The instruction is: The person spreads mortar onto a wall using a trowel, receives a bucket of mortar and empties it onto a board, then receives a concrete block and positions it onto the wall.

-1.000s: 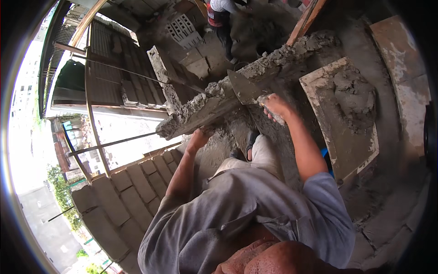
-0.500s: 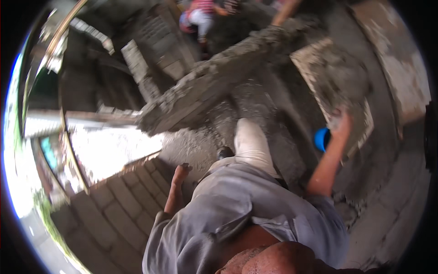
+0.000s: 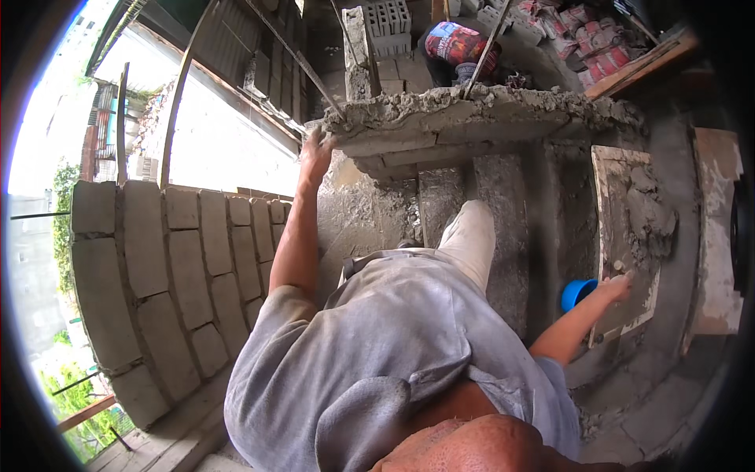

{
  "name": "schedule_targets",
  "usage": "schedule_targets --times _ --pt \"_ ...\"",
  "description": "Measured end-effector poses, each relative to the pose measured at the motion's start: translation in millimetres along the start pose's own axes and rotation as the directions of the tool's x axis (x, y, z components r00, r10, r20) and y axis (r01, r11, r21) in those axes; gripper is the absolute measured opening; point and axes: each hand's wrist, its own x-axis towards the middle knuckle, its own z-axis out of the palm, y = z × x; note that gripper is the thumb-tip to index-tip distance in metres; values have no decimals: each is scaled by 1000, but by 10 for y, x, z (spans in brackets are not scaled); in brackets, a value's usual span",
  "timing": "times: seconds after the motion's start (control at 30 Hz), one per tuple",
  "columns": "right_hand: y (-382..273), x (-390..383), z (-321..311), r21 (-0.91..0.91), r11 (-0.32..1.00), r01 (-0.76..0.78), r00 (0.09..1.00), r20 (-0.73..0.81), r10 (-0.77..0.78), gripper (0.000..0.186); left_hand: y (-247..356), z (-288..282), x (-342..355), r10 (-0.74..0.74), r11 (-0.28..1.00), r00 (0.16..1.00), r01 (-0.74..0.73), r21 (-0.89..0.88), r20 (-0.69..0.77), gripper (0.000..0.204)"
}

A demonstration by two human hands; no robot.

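Observation:
My left hand [image 3: 316, 156] reaches forward to the left end of a low block wall [image 3: 393, 141] topped with rough wet mortar. Its fingers look stretched out and apart against the wall's corner, beside a leaning metal rod [image 3: 308, 72]. On the right, my right hand [image 3: 616, 288] is over the near part of a mortar-smeared board [image 3: 641, 295]. Those fingers are closed, with a small pale tip showing ahead of them; what they hold is unclear. A heap of grey mortar [image 3: 650, 206] lies on the board beyond that hand. A blue bucket [image 3: 576, 293] stands just left of it.
A block wall [image 3: 185, 267] runs along my left side, with bright open space past it. Beyond the low wall another person [image 3: 460, 47] bends down, near hollow blocks [image 3: 388, 20] and red-and-white sacks [image 3: 602, 43]. A stained panel [image 3: 717, 228] stands far right.
My view has turned and steadied. My left hand has gone from beside my body forward to the wall's end. My right hand stays over the mortar board, now lower in the picture.

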Motion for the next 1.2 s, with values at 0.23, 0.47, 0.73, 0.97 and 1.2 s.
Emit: schedule_targets --times 0.23,0.47,0.73,0.97,1.2 --pt "-213 -3011 141 -12 937 349 932 104 -346 45 -316 -36 -91 13 999 998 -14 -30 -54 60" --pt "278 -2426 -398 -16 996 85 963 257 -78 37 -815 133 22 -8 977 997 -10 -212 -82 78" --pt "195 -3462 -171 -24 963 268 937 238 -255 23 -855 120 156 -185 981 982 182 72 39 60" --pt "354 -3379 -239 -3 993 120 939 326 -113 22 -924 176 161 -163 987 982 161 26 94 47" --pt "798 -3529 -131 -131 991 22 882 469 42 21 -1091 192 200 -150 987 986 146 62 75 50"
